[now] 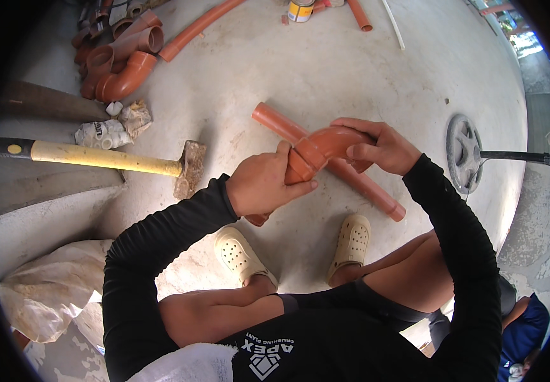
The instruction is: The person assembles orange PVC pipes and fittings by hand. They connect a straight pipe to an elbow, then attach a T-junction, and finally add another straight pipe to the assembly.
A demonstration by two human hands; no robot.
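In front of me I hold an orange plastic pipe elbow [331,141] above the floor. My left hand [261,183] is wrapped round its collared end, with the thumb along the near side. A short orange pipe end [257,219] shows below that hand; whether it is joined to the elbow is hidden by my fingers. My right hand [384,148] grips the curved end of the elbow, fingers over the top and thumb on the near side. Beneath the elbow, a straight orange pipe [371,192] lies slantwise on the concrete.
At left a sledgehammer [106,157] with a yellow handle rests near crumpled packaging [103,134]. Several orange fittings [125,60] are heaped at the far left. A tin can [300,10] stands at the back. A round stand base [462,153] is at right; another person [524,331] is behind at lower right.
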